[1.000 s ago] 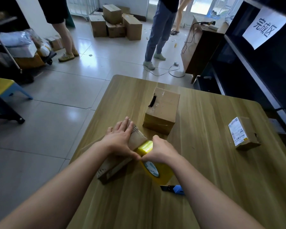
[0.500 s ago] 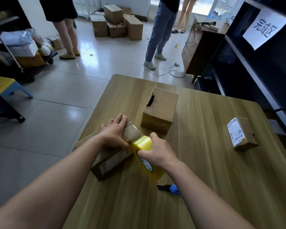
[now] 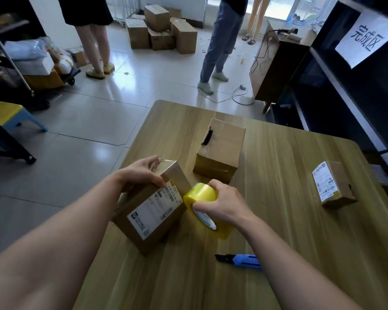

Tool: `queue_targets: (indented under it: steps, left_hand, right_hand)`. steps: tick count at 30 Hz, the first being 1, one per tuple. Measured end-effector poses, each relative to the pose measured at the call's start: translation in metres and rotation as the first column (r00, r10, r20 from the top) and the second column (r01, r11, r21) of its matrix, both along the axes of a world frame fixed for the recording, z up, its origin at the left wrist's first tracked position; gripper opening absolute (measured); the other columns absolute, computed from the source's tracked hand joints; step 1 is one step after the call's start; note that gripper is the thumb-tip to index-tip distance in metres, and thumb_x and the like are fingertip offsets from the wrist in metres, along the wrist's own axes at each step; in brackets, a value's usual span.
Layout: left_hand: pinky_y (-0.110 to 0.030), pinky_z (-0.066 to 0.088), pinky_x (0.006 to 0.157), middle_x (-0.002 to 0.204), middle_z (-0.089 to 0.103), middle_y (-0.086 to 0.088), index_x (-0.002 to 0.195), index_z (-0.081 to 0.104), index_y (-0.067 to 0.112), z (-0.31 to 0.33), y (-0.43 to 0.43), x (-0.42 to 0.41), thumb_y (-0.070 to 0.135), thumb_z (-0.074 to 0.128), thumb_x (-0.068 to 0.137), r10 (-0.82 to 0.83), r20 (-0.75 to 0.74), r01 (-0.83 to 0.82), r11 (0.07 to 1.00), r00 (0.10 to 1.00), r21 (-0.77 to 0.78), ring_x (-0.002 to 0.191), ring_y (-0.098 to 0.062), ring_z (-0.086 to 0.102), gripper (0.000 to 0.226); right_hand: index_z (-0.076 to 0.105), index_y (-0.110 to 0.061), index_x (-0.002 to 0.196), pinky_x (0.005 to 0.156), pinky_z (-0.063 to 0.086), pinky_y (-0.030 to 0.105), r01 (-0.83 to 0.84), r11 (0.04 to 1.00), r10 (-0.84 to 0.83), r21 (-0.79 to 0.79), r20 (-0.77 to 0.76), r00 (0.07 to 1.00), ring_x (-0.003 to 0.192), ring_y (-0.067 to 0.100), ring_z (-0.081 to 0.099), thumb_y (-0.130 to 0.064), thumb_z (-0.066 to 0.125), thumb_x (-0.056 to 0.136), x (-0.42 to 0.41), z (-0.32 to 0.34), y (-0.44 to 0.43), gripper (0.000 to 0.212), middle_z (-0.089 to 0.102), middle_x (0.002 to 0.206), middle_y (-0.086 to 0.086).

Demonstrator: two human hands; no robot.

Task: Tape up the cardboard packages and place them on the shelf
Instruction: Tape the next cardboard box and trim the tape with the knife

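Observation:
A cardboard package with a white shipping label stands tilted on the wooden table near its left edge. My left hand grips its top far corner. My right hand grips a roll of yellow tape, pressed against the package's right side. A second cardboard box with a black strip on top stands just behind. A third, small labelled package lies at the table's right. The dark shelf with a paper sign runs along the right.
A blue utility knife lies on the table near my right forearm. Two people stand on the tiled floor beyond the table, near a stack of boxes. A brown cabinet and a cable are by the shelf. A yellow stool is at left.
The package has been turned up so its labelled face looks toward me. My left hand shifted to its top corner and the tape roll rose along its right side.

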State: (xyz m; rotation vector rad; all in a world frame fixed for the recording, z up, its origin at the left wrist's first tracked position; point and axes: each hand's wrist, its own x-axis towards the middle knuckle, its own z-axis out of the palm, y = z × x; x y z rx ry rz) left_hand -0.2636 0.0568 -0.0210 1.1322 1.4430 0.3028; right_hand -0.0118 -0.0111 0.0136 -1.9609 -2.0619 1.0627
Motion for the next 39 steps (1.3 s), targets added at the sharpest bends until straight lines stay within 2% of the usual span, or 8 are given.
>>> queue_targets:
  steps: [3, 8, 13, 19, 22, 27, 33, 39]
  left_hand:
    - [-0.045, 0.058, 0.082, 0.154, 0.025, -0.007, 0.153, 0.012, 0.035, -0.004, 0.001, -0.006, 0.009, 0.08, 0.069, 0.042, 0.059, -0.044, 0.998, 0.997, 0.035, 0.101, -0.027, 0.063, 0.112]
    - [-0.05, 0.056, 0.084, 0.155, 0.024, -0.006, 0.153, 0.015, 0.036, -0.006, -0.001, -0.009, 0.015, 0.085, 0.05, 0.067, 0.179, -0.063, 0.998, 0.982, -0.027, 0.102, -0.031, 0.065, 0.126]
    - [-0.049, 0.058, 0.079, 0.157, 0.024, -0.006, 0.151, 0.022, 0.038, -0.017, 0.001, -0.018, 0.02, 0.088, 0.03, 0.16, 0.292, -0.142, 0.986, 0.943, -0.082, 0.098, -0.028, 0.066, 0.139]
    - [-0.044, 0.06, 0.072, 0.156, 0.028, -0.007, 0.149, 0.027, 0.037, -0.019, 0.005, -0.023, 0.013, 0.086, 0.041, 0.151, 0.359, -0.119, 0.987, 0.921, -0.109, 0.099, -0.031, 0.067, 0.126]
    - [-0.047, 0.058, 0.076, 0.153, 0.032, -0.007, 0.147, 0.031, 0.037, -0.024, 0.009, -0.03, 0.02, 0.096, 0.025, 0.146, 0.381, -0.105, 0.986, 0.913, -0.129, 0.105, -0.035, 0.066, 0.139]
    - [-0.044, 0.059, 0.069, 0.146, 0.042, -0.01, 0.146, 0.033, 0.035, -0.028, 0.012, -0.036, 0.021, 0.097, 0.022, 0.162, 0.425, -0.111, 0.984, 0.89, -0.142, 0.107, -0.037, 0.065, 0.14]
    - [-0.04, 0.059, 0.058, 0.129, 0.056, -0.017, 0.145, 0.035, 0.034, -0.035, 0.016, -0.042, 0.013, 0.093, 0.029, 0.169, 0.459, -0.096, 0.979, 0.872, -0.179, 0.093, -0.038, 0.07, 0.132]
    - [-0.042, 0.059, 0.061, 0.124, 0.058, -0.022, 0.145, 0.036, 0.037, -0.046, 0.017, -0.044, 0.014, 0.088, 0.037, 0.168, 0.46, -0.084, 0.977, 0.872, -0.198, 0.091, -0.039, 0.069, 0.121]
  right_hand:
    - [0.046, -0.029, 0.138, 0.08, 0.046, 0.03, -0.009, 1.0, 0.009, 0.014, 0.026, 1.0, 0.102, 0.014, 0.048, -0.06, 0.066, 0.082, -0.002, 0.005, 0.002, 0.067, 0.054, 0.125, -0.003]
    - [0.048, -0.025, 0.128, 0.074, 0.049, 0.03, -0.074, 0.992, 0.099, -0.1, 0.275, 0.956, 0.095, 0.016, 0.053, -0.064, 0.062, 0.079, -0.003, 0.003, 0.01, 0.064, 0.055, 0.109, -0.005]
    - [0.041, -0.028, 0.118, 0.079, 0.055, 0.036, -0.027, 0.995, 0.033, -0.1, 0.059, 0.998, 0.096, 0.017, 0.057, -0.051, 0.073, 0.077, 0.012, -0.013, -0.001, 0.057, 0.055, 0.11, -0.002]
    - [0.046, -0.034, 0.118, 0.081, 0.054, 0.035, 0.0, 1.0, 0.002, -0.028, 0.048, 0.999, 0.099, 0.018, 0.055, -0.056, 0.069, 0.079, 0.006, -0.021, -0.001, 0.051, 0.053, 0.109, -0.006]
    - [0.048, -0.031, 0.123, 0.082, 0.054, 0.036, 0.014, 1.0, -0.014, -0.001, 0.059, 0.998, 0.099, 0.018, 0.055, -0.056, 0.068, 0.08, 0.001, -0.022, 0.001, 0.054, 0.053, 0.108, -0.006]
    - [0.051, -0.029, 0.125, 0.078, 0.051, 0.033, 0.024, 1.0, -0.025, 0.019, 0.076, 0.997, 0.1, 0.018, 0.054, -0.055, 0.069, 0.079, -0.006, -0.019, 0.007, 0.056, 0.054, 0.108, -0.006]
    - [0.051, -0.026, 0.125, 0.075, 0.05, 0.031, -0.005, 1.0, 0.002, 0.015, 0.194, 0.981, 0.099, 0.018, 0.053, -0.058, 0.067, 0.078, -0.018, -0.013, 0.017, 0.059, 0.057, 0.114, -0.003]
    - [0.056, -0.023, 0.124, 0.073, 0.049, 0.029, -0.005, 0.995, 0.039, -0.095, 0.358, 0.933, 0.092, 0.017, 0.052, -0.057, 0.064, 0.075, -0.012, -0.023, 0.018, 0.06, 0.058, 0.109, -0.002]
